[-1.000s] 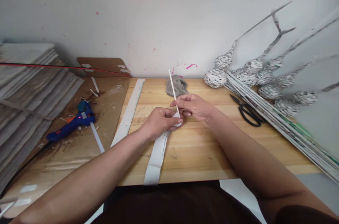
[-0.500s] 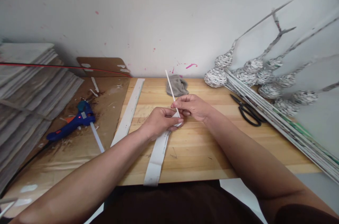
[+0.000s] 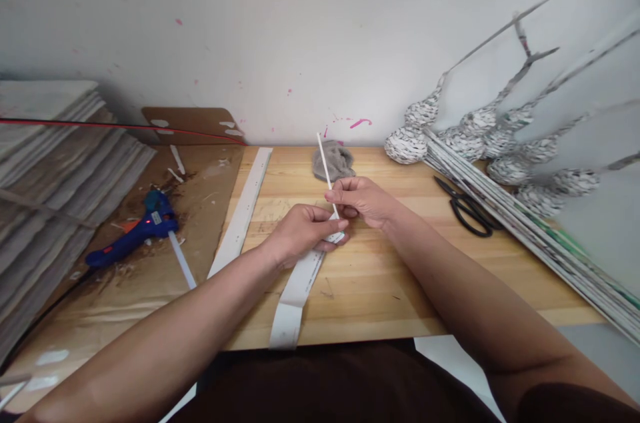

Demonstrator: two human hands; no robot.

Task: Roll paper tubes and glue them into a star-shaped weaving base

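My left hand [image 3: 300, 231] pinches the far end of a long white paper strip [image 3: 295, 290] that runs toward me over the wooden board [image 3: 380, 276]. My right hand [image 3: 363, 200] is closed on a thin white stick [image 3: 325, 166] that slants up and away from the strip's corner. The two hands almost touch at the spot where stick and strip meet. The strip's corner is wrapped round the lower end of the stick.
A second white strip [image 3: 243, 212] lies to the left. A blue glue gun [image 3: 135, 235] rests on brown cardboard. Stacked sheets [image 3: 55, 176] fill the left. A grey cloth [image 3: 333, 161], black scissors [image 3: 467, 210] and rolled paper rods with coiled heads [image 3: 500, 143] lie at the right.
The stick's top swung slightly left, then back right. Both hands stayed in place on strip and stick, with the near end of the strip shifting a little.
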